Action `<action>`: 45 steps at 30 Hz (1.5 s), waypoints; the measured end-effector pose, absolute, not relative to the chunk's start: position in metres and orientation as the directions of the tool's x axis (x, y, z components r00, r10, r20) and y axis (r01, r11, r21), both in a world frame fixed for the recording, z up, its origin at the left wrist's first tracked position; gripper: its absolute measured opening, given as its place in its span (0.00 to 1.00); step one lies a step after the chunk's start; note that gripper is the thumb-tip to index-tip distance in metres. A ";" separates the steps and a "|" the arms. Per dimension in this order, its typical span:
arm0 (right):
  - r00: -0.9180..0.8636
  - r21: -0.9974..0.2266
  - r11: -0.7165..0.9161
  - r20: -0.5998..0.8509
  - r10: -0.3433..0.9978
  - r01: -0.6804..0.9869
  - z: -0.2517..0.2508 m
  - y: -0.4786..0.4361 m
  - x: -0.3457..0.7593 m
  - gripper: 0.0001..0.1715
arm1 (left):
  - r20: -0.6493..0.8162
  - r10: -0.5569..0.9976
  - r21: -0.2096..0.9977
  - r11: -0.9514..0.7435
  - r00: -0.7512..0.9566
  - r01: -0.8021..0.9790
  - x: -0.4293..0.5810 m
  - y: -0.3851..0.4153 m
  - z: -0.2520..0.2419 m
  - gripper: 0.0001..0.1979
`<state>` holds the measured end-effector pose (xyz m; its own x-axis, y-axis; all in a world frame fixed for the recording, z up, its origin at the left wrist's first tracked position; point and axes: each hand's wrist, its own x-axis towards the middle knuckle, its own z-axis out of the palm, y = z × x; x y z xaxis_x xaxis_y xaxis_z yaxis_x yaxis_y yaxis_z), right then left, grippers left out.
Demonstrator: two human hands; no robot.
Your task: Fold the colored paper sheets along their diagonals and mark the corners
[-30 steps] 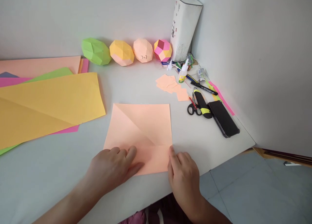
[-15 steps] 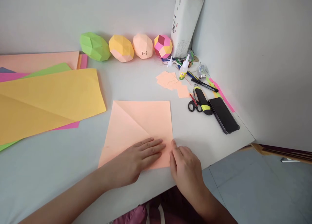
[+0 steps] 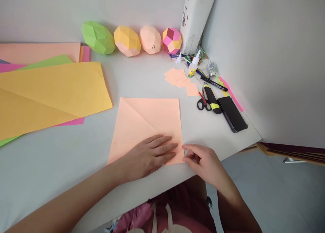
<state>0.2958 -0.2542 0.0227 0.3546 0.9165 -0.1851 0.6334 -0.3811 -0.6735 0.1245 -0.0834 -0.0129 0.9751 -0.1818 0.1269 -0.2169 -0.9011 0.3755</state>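
A square sheet of peach paper [image 3: 162, 114] lies on the table before me, with a diagonal crease running from its far left corner. My left hand [image 3: 149, 155] rests flat on the near part of the sheet, fingers stretched out and pointing right. At the sheet's right edge is my right hand [image 3: 203, 162], its thumb and forefinger apart and their tips close to the edge. Nothing shows between those fingers.
Large coloured sheets [image 3: 56, 87] lie at left. Several faceted paper shapes [image 3: 127, 42] line the wall. Small peach pieces [image 3: 176, 77], a glue bottle [image 3: 194, 65], scissors [image 3: 203, 104], a box cutter [image 3: 212, 99], a marker [image 3: 214, 84] and a phone [image 3: 233, 114] are at right.
My right hand has shifted slightly right, and its thumb and forefinger have spread apart. The left hand stays flat on the paper. The view has tilted a little.
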 end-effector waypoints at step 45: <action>0.307 -0.641 -0.652 -0.576 0.757 0.405 0.028 -0.259 0.295 0.08 | 0.108 -0.092 0.204 -0.972 0.990 -0.113 0.144 -0.107 -0.019 0.28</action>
<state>0.2951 -0.2590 0.0279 0.3074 0.7571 -0.5764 0.4052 -0.6523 -0.6406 0.1444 -0.1070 -0.0189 0.9899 -0.0920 0.1082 -0.1127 -0.9725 0.2039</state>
